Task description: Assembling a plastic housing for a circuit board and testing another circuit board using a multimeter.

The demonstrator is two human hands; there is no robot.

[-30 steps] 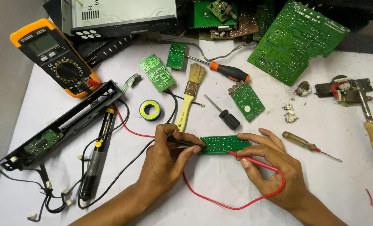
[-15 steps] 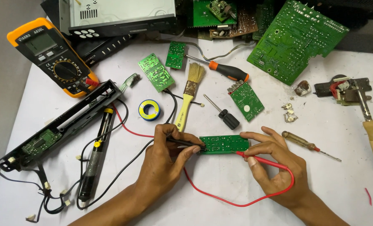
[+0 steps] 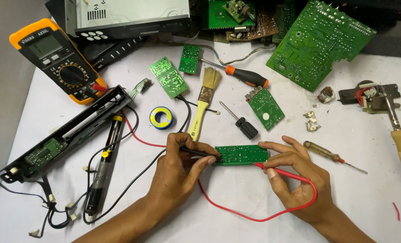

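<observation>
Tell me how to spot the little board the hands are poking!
Find the white table, then the two hands near its front edge. Between them lies a narrow green circuit board, the left hand and right hand each touching a probe to one end. Other green boards lie untouched.

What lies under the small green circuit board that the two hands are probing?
The small green circuit board lies flat on the white table. The left hand and right hand cover its ends, so anything beneath the board cannot be seen.

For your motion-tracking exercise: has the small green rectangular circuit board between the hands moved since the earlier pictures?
No. The small green rectangular circuit board lies just where it did, right of the yellow-handled paintbrush tip and below the black-handled screwdriver.
</observation>
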